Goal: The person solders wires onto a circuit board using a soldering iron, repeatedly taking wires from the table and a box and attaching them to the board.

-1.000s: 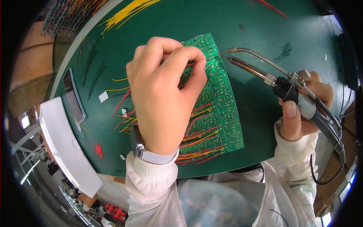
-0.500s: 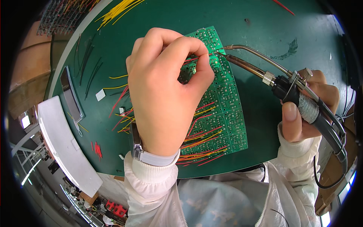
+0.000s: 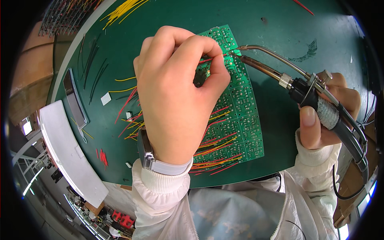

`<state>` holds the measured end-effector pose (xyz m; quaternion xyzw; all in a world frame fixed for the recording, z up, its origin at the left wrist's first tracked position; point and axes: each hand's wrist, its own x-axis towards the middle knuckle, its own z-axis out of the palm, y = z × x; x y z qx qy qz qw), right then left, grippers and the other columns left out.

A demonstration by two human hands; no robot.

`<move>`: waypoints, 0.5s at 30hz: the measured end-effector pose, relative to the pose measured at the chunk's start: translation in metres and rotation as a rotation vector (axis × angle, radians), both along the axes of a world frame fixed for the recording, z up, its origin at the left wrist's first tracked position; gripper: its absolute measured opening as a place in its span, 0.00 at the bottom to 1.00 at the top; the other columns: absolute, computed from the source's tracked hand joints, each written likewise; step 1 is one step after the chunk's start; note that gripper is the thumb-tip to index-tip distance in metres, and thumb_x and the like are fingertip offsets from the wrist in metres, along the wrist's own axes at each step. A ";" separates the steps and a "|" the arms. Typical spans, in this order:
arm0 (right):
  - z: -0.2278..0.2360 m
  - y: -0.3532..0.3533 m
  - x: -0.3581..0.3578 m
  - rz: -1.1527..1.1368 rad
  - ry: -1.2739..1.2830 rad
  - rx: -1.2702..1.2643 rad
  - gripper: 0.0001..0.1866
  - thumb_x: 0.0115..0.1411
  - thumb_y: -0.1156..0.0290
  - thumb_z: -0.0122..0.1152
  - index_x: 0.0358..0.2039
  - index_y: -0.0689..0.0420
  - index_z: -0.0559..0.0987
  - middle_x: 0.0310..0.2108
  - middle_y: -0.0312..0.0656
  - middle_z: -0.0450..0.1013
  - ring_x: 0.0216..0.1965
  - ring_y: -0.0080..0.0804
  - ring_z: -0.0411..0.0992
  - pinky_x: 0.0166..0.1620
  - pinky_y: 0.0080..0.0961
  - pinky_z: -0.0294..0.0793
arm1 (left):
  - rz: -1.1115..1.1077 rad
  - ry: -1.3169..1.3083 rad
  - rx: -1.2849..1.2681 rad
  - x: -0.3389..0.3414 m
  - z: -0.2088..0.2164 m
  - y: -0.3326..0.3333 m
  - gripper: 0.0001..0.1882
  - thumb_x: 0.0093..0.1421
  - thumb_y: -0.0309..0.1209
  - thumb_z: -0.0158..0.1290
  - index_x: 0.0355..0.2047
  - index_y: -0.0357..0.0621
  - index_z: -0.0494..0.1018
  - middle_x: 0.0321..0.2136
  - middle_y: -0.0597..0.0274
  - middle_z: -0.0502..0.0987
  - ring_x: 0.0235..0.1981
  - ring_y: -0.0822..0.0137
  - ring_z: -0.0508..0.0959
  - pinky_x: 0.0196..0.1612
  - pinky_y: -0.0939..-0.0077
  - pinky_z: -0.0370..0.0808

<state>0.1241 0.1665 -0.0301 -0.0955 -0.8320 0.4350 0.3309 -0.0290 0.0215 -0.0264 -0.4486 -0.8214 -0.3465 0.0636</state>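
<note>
The left hand (image 3: 176, 96), in the middle of the frame, lies over the green circuit board (image 3: 240, 116) with thumb and fingers pinched on a thin red wire (image 3: 206, 61) near the board's upper end. The right hand (image 3: 324, 116), at the right edge, is wrapped shut round the padded handle of a soldering iron (image 3: 280, 76), whose brown tip reaches left to the spot just beside the pinch; a curved metal tube runs alongside it to the same point. The board lies flat on the dark green worktop (image 3: 280, 32), running from upper centre to lower right, with red and yellow leads sticking out of its lower rows. It looks light, thin and stiff, best held by its bare edges; the wire seems limp and slippery, needing a fingertip grip. The iron should be held only by its wrapped handle. Loose yellow wires (image 3: 120, 12) lie at the upper left.
</note>
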 end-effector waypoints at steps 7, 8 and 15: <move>-0.001 0.000 0.001 0.004 -0.007 0.011 0.22 0.49 0.65 0.65 0.35 0.59 0.62 0.32 0.48 0.66 0.23 0.25 0.64 0.26 0.19 0.66 | 0.000 0.019 0.009 0.000 -0.002 0.001 0.10 0.42 0.15 0.56 0.26 0.39 0.73 0.26 0.63 0.71 0.28 0.70 0.73 0.33 0.81 0.71; 0.001 0.000 0.001 0.013 -0.016 0.021 0.22 0.48 0.65 0.65 0.35 0.59 0.62 0.32 0.48 0.66 0.24 0.25 0.64 0.28 0.20 0.66 | 0.005 0.039 0.006 0.001 -0.001 0.001 0.10 0.42 0.15 0.56 0.26 0.39 0.73 0.26 0.63 0.71 0.28 0.70 0.72 0.33 0.80 0.71; 0.002 0.001 0.002 0.027 -0.035 0.006 0.21 0.47 0.66 0.65 0.35 0.58 0.63 0.31 0.48 0.66 0.26 0.26 0.62 0.30 0.22 0.64 | 0.007 0.081 -0.006 0.000 -0.002 0.004 0.11 0.41 0.15 0.56 0.25 0.40 0.72 0.25 0.64 0.70 0.28 0.68 0.72 0.32 0.78 0.70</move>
